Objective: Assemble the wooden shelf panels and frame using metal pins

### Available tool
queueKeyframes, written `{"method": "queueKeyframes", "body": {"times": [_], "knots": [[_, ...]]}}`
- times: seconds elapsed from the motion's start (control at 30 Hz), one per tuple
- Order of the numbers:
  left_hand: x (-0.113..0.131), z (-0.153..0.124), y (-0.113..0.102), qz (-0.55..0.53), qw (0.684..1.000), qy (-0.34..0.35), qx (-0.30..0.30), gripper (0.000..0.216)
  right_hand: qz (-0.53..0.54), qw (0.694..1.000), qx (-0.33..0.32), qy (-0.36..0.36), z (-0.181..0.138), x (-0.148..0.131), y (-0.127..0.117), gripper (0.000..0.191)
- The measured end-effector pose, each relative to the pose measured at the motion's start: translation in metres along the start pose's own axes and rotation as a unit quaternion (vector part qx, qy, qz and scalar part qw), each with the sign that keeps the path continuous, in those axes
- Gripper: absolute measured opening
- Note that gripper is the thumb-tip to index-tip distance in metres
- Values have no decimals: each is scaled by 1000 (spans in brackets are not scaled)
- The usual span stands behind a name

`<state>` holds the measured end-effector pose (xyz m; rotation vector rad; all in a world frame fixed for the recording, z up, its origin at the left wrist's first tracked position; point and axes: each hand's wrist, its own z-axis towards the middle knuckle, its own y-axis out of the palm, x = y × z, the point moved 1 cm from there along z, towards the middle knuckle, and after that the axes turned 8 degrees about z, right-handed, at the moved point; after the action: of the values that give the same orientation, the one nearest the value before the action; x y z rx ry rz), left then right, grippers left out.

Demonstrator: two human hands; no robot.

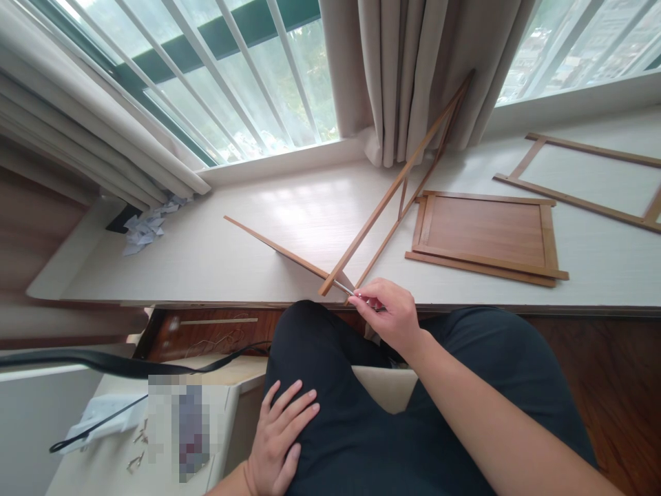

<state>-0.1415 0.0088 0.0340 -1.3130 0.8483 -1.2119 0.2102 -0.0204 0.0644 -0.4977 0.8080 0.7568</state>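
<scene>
Between the fingertips of my right hand [388, 313] is a slim silver hex key [343, 286], mostly hidden by the fingers. Its tip meets the near end of an upright wooden frame [379, 217], at the corner joined to a wooden panel [273, 246] seen nearly edge-on. Together the frame and panel stand in a V on the white window ledge [206, 272]. My left hand [281, 434] lies flat on my left thigh, fingers spread, holding nothing.
Right of the frame lie stacked wooden panels [485, 231] and an open wooden frame [583, 155]. Torn paper [142, 231] is heaped at the ledge's left end. Small metal screws [135, 461] rest on a pale side table [219, 441], lower left. Curtains [397, 76] hang behind.
</scene>
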Motion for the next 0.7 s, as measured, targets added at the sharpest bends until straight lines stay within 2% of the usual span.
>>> {"method": "queueKeyframes", "body": {"times": [0.27, 0.7], "knots": [[1, 0, 0, 2, 1000, 2, 3, 56, -1, 1000, -10, 26, 0, -1, -1, 10], [1, 0, 1, 0, 1000, -1, 4, 55, 19, 999, -3, 31, 1, -2, -1, 8]]}}
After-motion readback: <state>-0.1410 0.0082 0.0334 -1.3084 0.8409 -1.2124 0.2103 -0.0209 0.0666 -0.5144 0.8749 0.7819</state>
